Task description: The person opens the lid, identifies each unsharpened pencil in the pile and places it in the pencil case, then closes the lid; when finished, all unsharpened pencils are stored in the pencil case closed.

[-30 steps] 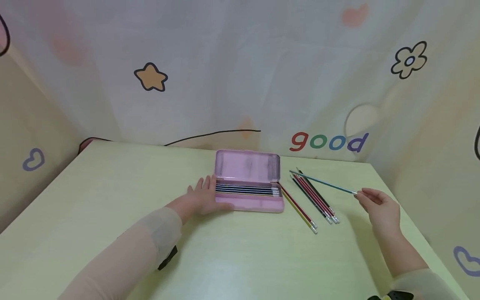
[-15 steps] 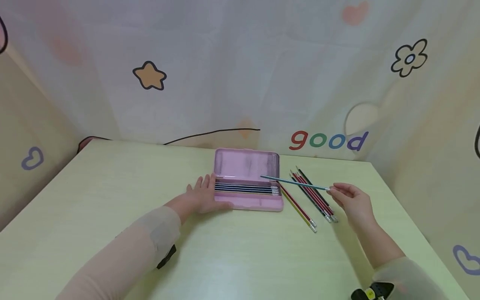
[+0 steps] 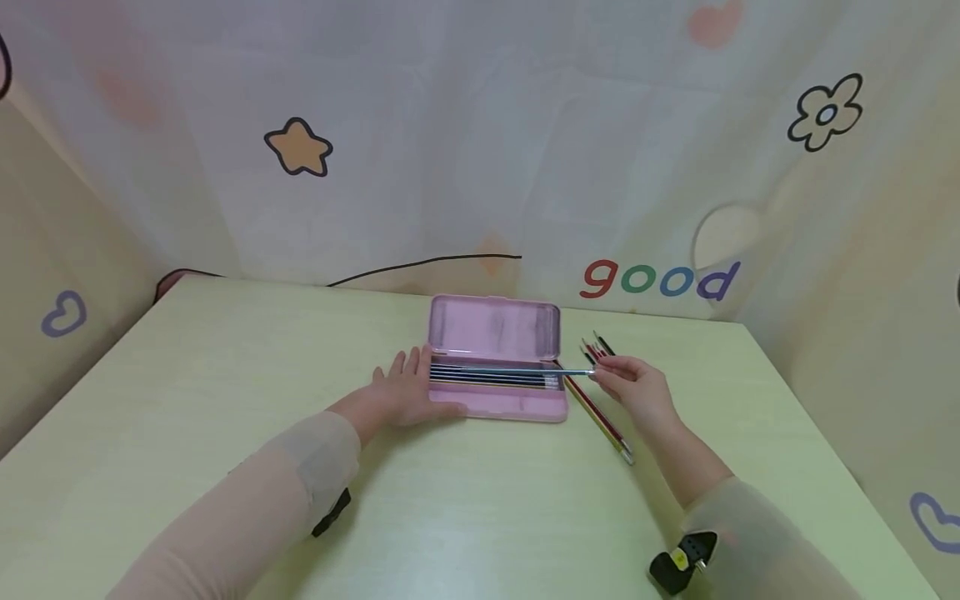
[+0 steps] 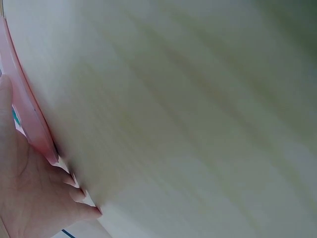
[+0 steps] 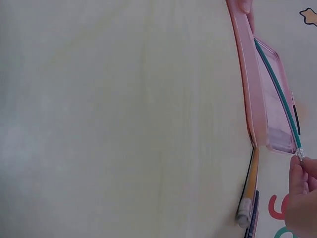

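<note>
A pink pencil case [image 3: 495, 408] lies with its lid raised at the back of the table, several dark striped pencils [image 3: 487, 381] lying side by side in it. My left hand [image 3: 397, 396] rests against the case's left end, fingers spread and thumb along the front edge. Between thumb and fingertips, my right hand [image 3: 636, 390] pinches a teal pencil [image 5: 277, 87] by its eraser end. That pencil reaches leftward over the case's tray; whether it touches the pencils below I cannot tell.
Right of the case, a red and a yellow pencil [image 3: 603, 423] lie slanted on the table [image 3: 480, 517]. Behind my right hand, more pencils [image 3: 597, 343] show only their tips. A printed curtain [image 3: 450, 150] stands along the table's back edge.
My right hand has moved left with the teal pencil, from beyond the loose pencils to the case's right end, and the pencil is now nearly level across the tray. My left hand has stayed put.
</note>
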